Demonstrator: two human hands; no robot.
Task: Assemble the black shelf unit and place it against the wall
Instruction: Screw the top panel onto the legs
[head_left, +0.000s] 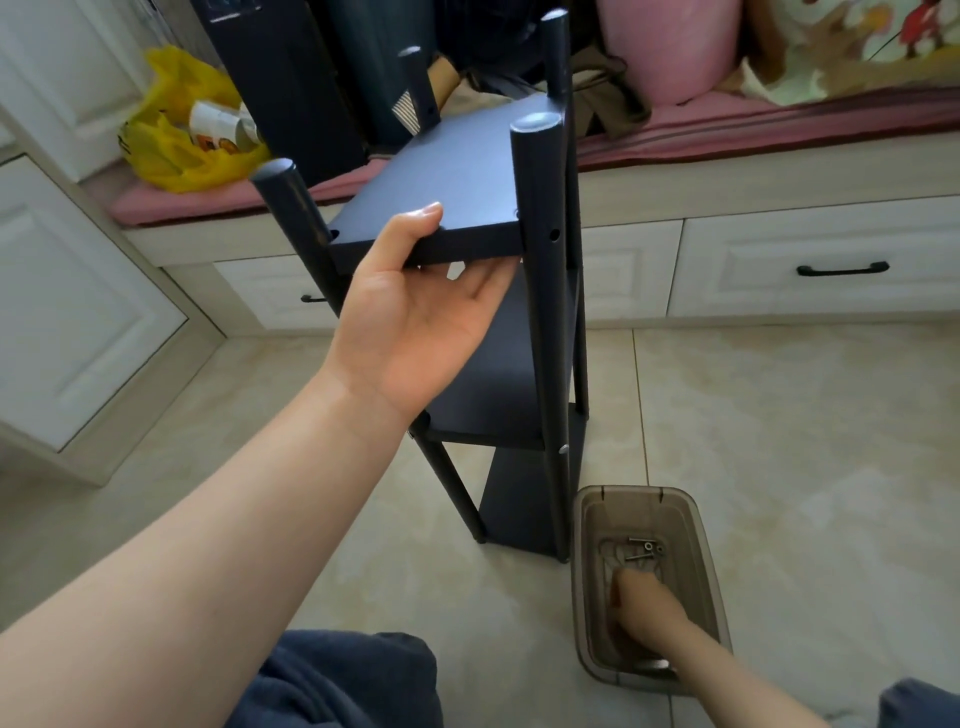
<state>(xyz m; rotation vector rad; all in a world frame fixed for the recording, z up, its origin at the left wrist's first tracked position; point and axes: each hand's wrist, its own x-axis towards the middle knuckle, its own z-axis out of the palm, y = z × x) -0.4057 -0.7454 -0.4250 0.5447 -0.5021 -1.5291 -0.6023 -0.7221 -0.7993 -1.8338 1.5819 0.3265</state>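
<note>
The black shelf unit (467, 171) stands upright on the tiled floor, with round posts and several boards. My left hand (415, 322) grips the front edge of its top board, thumb on top and fingers underneath. An empty screw hole shows in the front right post (540, 291) beside that board. My right hand (644, 603) reaches down inside a brown translucent plastic box (587, 571) on the floor at the shelf's right foot. A few loose screws (644, 550) lie in the box just beyond my fingers. Whether my fingers hold a screw is hidden.
A window seat with a pink cushion (779, 119) and white drawers (831, 260) runs behind the shelf. A yellow plastic bag (176, 135) and a dark upright case (280, 88) sit on it. A white cabinet (78, 291) stands at left. My knees show at the bottom.
</note>
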